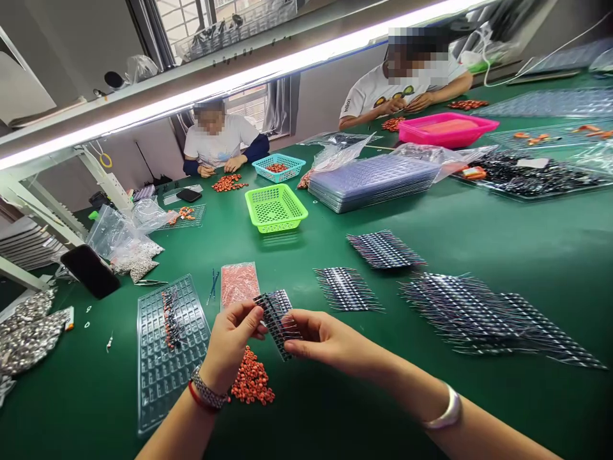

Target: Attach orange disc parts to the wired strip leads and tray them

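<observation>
While your left hand (241,321) pinches one edge of the dark strip sheet (276,318), your right hand (318,335) grips the other, thumb and fingers closed, near the orange pieces (251,378). You seem to be steadying it; turning it calls for light, even pressure.

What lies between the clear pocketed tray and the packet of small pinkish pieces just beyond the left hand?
In the head view, slim dark-blue tools lie there on the green table; they are too small to identify exactly.
</observation>
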`<state>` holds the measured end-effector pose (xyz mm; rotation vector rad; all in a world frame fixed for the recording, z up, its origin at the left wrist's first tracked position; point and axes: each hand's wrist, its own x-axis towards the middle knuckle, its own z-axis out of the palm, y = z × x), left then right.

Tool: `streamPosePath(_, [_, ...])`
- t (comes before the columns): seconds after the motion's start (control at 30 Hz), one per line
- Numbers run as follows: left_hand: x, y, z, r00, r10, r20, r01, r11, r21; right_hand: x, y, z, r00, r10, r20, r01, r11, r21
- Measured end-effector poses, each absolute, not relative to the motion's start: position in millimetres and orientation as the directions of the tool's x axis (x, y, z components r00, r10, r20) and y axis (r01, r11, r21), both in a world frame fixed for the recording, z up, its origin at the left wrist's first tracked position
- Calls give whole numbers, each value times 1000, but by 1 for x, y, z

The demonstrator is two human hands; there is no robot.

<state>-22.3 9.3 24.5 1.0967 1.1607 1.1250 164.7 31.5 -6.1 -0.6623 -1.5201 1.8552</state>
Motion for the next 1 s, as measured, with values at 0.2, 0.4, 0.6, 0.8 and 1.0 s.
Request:
streamPosePath(0.2, [-21,8,25,86,988,-130,-91,138,986,170,30,-2,-626,779,28,-120,-61,-991])
streamPosePath(0.4, [-13,3,26,161,973,-168,-50,178,983,167,30,-1,-482,870,105,-140,42,-989])
streamPosePath(0.6, [-11,0,25,176,970,-169,-3,173,985,167,28,2,-416,899,138,-115,99,-988])
streamPosePath(0.8, [-12,2,25,197,965,-175,27,173,984,167,29,4,-389,908,154,-69,138,-988])
streamPosePath(1.0, [-12,1,26,198,963,-183,10,185,983,167,29,9,-375,913,163,-29,164,-986])
